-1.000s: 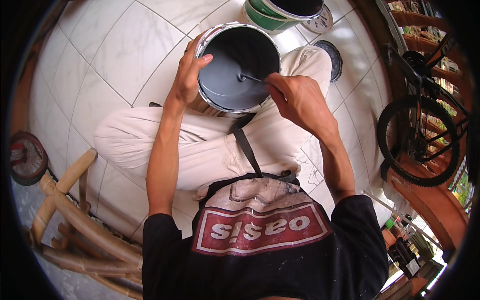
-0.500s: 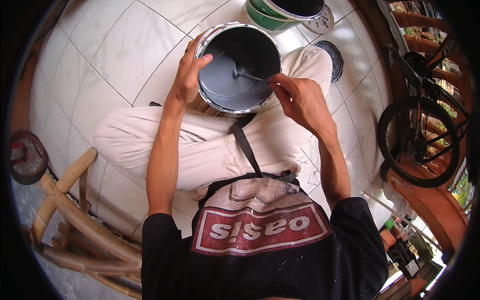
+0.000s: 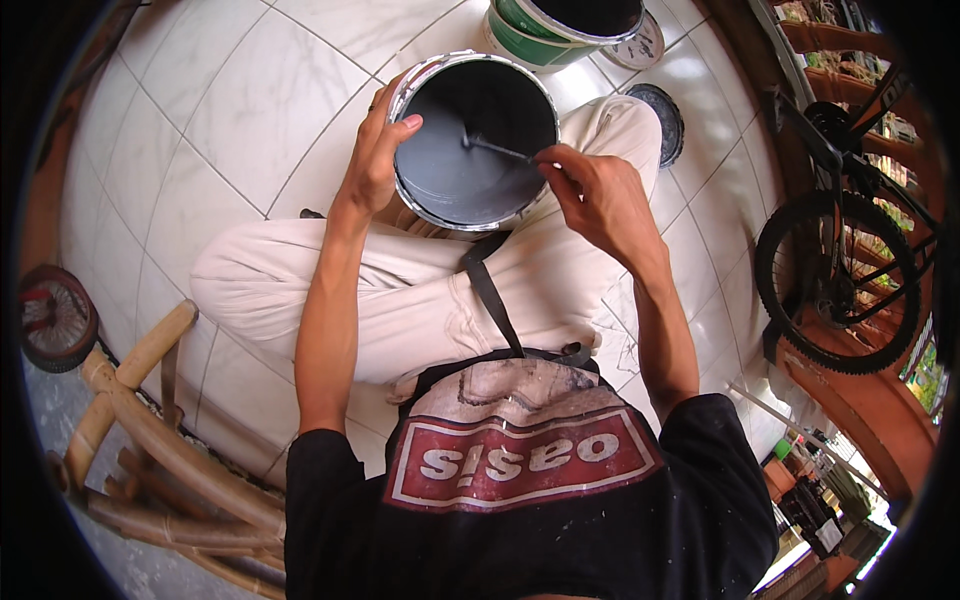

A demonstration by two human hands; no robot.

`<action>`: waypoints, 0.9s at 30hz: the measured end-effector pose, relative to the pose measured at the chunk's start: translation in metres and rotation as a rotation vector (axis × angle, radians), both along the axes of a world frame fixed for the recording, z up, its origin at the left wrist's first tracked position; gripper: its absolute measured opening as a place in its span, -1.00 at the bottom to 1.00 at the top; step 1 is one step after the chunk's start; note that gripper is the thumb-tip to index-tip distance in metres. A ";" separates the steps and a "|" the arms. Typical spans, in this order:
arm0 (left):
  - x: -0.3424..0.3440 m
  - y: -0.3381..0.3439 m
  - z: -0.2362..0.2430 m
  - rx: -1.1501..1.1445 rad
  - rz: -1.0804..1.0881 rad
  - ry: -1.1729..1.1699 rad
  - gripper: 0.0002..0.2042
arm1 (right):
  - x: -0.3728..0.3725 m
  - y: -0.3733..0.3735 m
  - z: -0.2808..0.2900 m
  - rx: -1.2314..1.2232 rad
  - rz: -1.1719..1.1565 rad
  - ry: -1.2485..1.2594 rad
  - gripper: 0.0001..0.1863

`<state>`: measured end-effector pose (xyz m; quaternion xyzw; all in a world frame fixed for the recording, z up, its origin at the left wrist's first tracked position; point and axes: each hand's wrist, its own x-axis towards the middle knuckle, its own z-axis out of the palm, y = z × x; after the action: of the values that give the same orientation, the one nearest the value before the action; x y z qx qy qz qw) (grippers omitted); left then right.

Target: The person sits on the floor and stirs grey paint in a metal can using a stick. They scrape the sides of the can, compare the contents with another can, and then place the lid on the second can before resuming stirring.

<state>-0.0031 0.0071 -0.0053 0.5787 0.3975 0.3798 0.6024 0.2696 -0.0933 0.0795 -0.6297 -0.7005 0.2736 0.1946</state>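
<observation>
At the bucket's (image 3: 527, 108) open mouth, left hand (image 3: 376, 158) grips rim (image 3: 468, 55), right hand (image 3: 602, 195) a thin rod (image 3: 502, 149).

Smooth grey liquid (image 3: 440, 183), glossy floor tiles (image 3: 255, 90), matt cloth trousers (image 3: 265, 265), smooth bamboo frame (image 3: 205, 478)

The black shirt (image 3: 545, 530) bears 1 upside-down white word (image 3: 518, 457) on a red panel (image 3: 510, 492).

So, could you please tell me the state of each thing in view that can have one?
Held bucket, open, partly filled with grey liquid
Thin rod, angled down into the held bucket
Left hand, closed on the held bucket's edge
Right hand, closed on the thin rod
Green-and-white bucket, open at the top
Dark round lid, off, lying flat
Pale round lid, off, lying flat
Bicycle, no rider
</observation>
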 end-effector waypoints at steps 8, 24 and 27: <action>-0.001 -0.001 -0.005 0.008 0.018 -0.019 -0.29 | -0.002 -0.004 0.000 -0.037 0.087 -0.034 -0.85; -0.002 0.000 -0.002 0.026 0.006 0.005 -0.29 | -0.007 0.002 0.005 -0.133 0.040 0.014 -0.87; 0.002 0.002 0.007 0.010 -0.002 0.006 -0.29 | -0.013 0.005 0.007 -0.025 0.010 -0.094 -0.87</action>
<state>-0.0011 0.0088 0.0018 0.5834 0.3968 0.3793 0.5986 0.2566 -0.0885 0.0861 -0.6408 -0.7086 0.2533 0.1522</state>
